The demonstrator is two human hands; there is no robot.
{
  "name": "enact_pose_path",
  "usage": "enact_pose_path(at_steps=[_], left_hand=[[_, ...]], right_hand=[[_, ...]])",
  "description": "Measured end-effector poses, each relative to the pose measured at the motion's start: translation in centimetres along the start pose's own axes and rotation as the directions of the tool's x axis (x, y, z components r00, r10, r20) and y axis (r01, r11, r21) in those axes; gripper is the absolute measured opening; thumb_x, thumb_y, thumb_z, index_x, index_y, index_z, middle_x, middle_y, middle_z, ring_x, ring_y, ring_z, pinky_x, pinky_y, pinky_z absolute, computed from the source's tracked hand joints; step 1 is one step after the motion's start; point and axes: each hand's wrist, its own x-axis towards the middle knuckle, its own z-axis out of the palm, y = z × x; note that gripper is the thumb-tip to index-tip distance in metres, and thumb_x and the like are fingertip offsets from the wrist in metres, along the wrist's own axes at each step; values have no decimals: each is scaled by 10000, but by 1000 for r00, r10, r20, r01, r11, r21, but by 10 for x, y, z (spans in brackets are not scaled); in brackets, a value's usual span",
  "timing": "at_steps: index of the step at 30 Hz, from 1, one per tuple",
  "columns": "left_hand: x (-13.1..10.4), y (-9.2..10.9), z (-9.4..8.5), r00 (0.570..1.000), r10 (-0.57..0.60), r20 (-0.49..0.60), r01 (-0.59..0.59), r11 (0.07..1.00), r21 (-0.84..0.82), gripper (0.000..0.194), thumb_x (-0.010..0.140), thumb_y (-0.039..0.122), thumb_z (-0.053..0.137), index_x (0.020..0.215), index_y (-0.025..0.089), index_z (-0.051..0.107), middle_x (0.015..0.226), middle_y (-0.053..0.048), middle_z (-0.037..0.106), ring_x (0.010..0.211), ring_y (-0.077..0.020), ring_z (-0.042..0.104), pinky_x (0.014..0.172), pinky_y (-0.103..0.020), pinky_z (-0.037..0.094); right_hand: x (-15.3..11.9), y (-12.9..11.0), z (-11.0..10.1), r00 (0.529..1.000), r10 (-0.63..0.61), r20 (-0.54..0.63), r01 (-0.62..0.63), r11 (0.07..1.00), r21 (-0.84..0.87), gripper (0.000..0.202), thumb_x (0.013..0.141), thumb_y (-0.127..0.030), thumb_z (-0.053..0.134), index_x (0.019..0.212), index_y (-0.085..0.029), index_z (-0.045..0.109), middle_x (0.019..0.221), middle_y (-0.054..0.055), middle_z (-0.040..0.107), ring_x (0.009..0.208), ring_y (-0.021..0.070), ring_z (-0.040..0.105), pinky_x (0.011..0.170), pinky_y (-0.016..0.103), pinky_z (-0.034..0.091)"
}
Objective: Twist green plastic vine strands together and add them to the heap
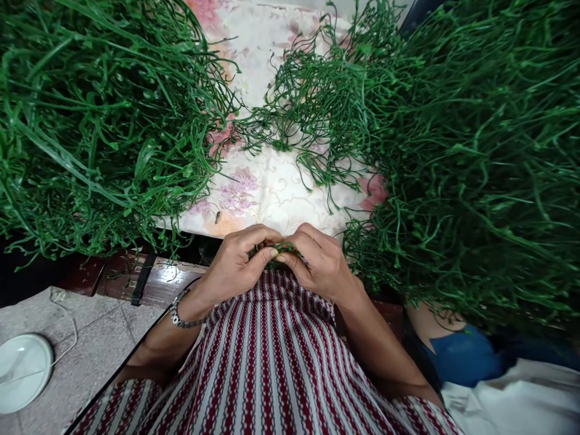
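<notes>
Fingertips of my left hand (244,257) and my right hand (317,260) meet near the front edge of the cloth. Between them both hands pinch a thin green plastic stem (285,246), mostly hidden by the fingers. On the left rises a large heap of green artificial plant stems (99,121), with thin curling strands and small knobs. Another big heap of the same stems (480,157) fills the right side. Looser stems (326,103) spread from it across the middle of the cloth.
A white floral cloth (281,193) covers the table, with a small dark object (218,216) near its front edge. A reddish-brown wooden surface (167,279) with a black strap (144,278) lies below. On the floor stands a round white object (25,371) with a cord. Blue cloth (466,356) shows lower right.
</notes>
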Motion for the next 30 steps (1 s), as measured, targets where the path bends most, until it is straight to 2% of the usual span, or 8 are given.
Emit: enact_pose_path(at_steps=[3, 7, 9, 16, 20, 25, 27, 30], left_hand=[[4, 0, -2, 997, 58, 42, -59, 998, 20, 89, 819, 155, 514, 813, 153, 603, 696, -16, 562, 660, -109, 527, 602, -236, 433], [4, 1, 1, 989, 139, -48, -135, 988, 73, 93, 805, 129, 525, 808, 158, 613, 727, -25, 531, 706, -119, 514, 611, -244, 426], [4, 1, 4, 985, 161, -61, -154, 982, 108, 102, 805, 109, 514, 798, 157, 603, 723, -22, 525, 691, -115, 507, 601, -242, 418], [10, 7, 6, 995, 103, 1, -101, 975, 198, 161, 832, 101, 436, 703, 154, 518, 663, 1, 447, 642, -112, 452, 592, -255, 358], [19, 12, 4, 990, 76, 117, -84, 994, 66, 209, 861, 152, 386, 662, 162, 449, 655, 7, 426, 640, -110, 436, 591, -247, 333], [25, 12, 0, 957, 89, 275, -64, 993, -98, 255, 839, 197, 395, 595, 170, 326, 580, 30, 362, 559, -90, 346, 540, -233, 259], [24, 12, 0, 938, 69, 339, -6, 983, -182, 262, 808, 189, 416, 577, 170, 293, 549, 42, 309, 532, -80, 292, 519, -228, 228], [20, 9, 2, 908, 62, 414, 108, 921, -374, 252, 762, 186, 450, 554, 167, 309, 511, 52, 271, 498, -67, 247, 489, -220, 206]], right_hand=[[0, -1, -2, 1000, 17, 24, -14, 996, -88, 254, 893, -364, 430, 793, -151, 526, 714, 42, 483, 656, 149, 469, 589, 268, 405], [1, -3, -4, 997, 52, 56, -46, 995, -90, 254, 902, -371, 399, 849, -146, 502, 848, 95, 522, 761, 171, 510, 653, 287, 450], [1, -4, -4, 997, 47, 61, -43, 997, -62, 213, 907, -335, 398, 871, -145, 487, 843, 95, 534, 767, 174, 512, 663, 293, 455], [2, -7, -5, 997, 72, 4, -72, 997, -24, 108, 889, -183, 405, 932, -147, 496, 738, 52, 532, 684, 156, 494, 617, 275, 416], [5, -7, -17, 997, 70, 34, -70, 998, -4, 128, 879, -172, 402, 780, -169, 483, 660, 17, 479, 617, 134, 444, 553, 252, 356], [6, -7, -31, 988, 27, 152, -30, 999, 16, 170, 859, -169, 414, 690, -183, 420, 627, -3, 442, 591, 122, 416, 543, 249, 311], [6, -6, -32, 983, -36, 180, 14, 992, 125, 182, 870, -197, 409, 688, -183, 410, 614, -8, 436, 589, 118, 423, 549, 243, 313], [7, -3, -29, 976, -151, 156, 90, 936, 339, 251, 895, -265, 375, 658, -185, 385, 582, -14, 412, 565, 109, 419, 537, 233, 311]])
